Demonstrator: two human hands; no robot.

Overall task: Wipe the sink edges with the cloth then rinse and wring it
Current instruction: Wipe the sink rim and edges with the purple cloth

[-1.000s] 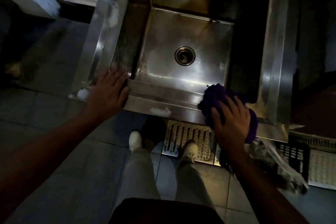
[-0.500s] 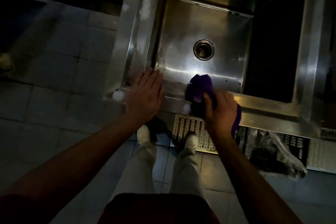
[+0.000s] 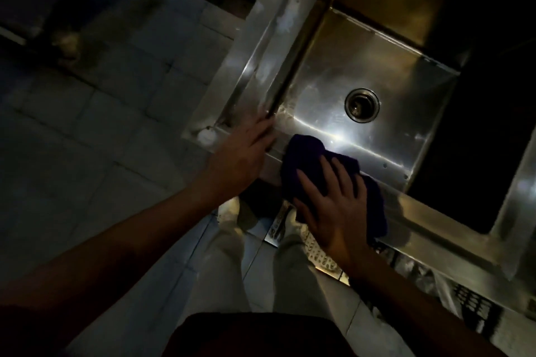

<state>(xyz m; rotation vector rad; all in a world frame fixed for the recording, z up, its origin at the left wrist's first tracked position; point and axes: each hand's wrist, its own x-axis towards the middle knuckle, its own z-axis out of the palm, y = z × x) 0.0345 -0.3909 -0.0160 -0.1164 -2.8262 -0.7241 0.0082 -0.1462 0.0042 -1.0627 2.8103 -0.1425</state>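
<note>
A steel sink (image 3: 443, 211) with a round drain (image 3: 361, 105) fills the upper right of the dim head view. A dark purple cloth (image 3: 301, 162) lies bunched on the sink's near edge. My right hand (image 3: 330, 206) presses flat on the cloth with fingers spread. My left hand (image 3: 243, 153) rests flat on the near left corner of the sink edge, just left of the cloth, holding nothing. A white soap blob (image 3: 206, 136) sits on that corner beside my left hand.
White smears run along the sink's left rim (image 3: 272, 46). Below the sink a metal floor grate (image 3: 316, 255) and a dark crate (image 3: 475, 310) lie on the grey tiled floor (image 3: 87, 153). My legs and shoes stand in front of the sink.
My right hand has slid the cloth leftward along the near edge, from the right part to close beside my left hand. The left hand stayed on the corner. The camera view tilted.
</note>
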